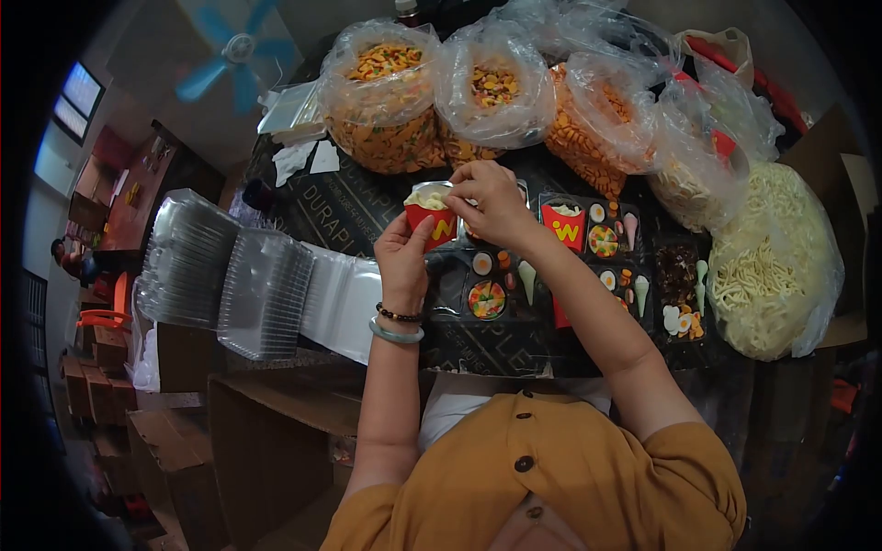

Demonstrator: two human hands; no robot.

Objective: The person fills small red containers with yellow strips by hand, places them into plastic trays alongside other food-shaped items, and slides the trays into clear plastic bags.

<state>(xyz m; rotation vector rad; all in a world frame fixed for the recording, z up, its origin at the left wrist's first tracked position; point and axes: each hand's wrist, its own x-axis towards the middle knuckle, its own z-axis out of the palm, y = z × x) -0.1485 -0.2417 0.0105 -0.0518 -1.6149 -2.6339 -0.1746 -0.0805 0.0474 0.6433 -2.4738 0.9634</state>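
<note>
My left hand (401, 255) is closed around a small red fries carton (430, 225) with a yellow letter on its front. Pale, stick-like pieces (427, 198) fill the carton's top. My right hand (496, 207) is at the carton's upper right edge, fingers pinched together; what they hold, if anything, is hidden. Below my hands lie dark trays with miniature food pieces: a pizza (487, 299), a fried egg (482, 264) and a pale green cone (526, 281). Another filled red carton (564, 228) sits in a tray to the right.
Open plastic bags of small colourful pieces (386, 119), (496, 87) and orange pieces (588, 129) line the table's back. A large bag of pale sticks (767, 266) stands right. Stacked clear plastic lids (262, 294) lie left. Cardboard boxes (276, 441) stand below the table.
</note>
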